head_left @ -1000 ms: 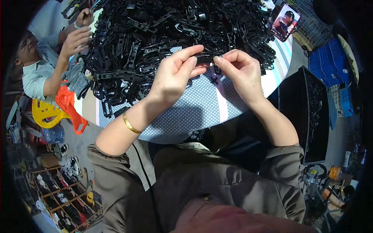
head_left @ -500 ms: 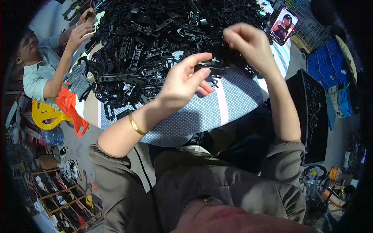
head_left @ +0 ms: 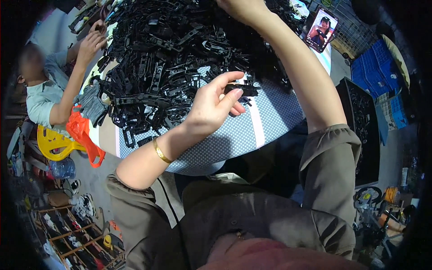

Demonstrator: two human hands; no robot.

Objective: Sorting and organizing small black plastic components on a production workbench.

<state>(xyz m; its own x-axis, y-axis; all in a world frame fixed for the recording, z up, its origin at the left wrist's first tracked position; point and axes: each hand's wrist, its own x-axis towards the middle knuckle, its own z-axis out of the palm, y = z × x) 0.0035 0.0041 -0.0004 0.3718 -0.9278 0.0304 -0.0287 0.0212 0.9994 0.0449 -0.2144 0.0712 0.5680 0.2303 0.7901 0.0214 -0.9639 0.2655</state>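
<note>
My left hand [head_left: 211,103] is closed on a small black plastic part [head_left: 245,90], pinched between thumb and fingers above the near side of the table. My right hand [head_left: 243,8] reaches far over the big pile of black plastic parts [head_left: 166,49]; its fingers run out of the top of the picture, so what they hold or touch is hidden. The pile covers most of the table, which has a dotted cloth [head_left: 207,146] showing along its near edge.
A phone [head_left: 321,29] stands at the table's right edge. To the left, another person's hand [head_left: 92,45] works at the table, near an orange bag [head_left: 80,126] and a yellow stool [head_left: 51,141]. A black bin [head_left: 362,121] of parts stands right; a shoe rack [head_left: 76,238] lies lower left.
My right hand has moved forward and left, from near the phone to the far side of the pile. My left hand has stayed nearly in place, still pinching the black plastic part.
</note>
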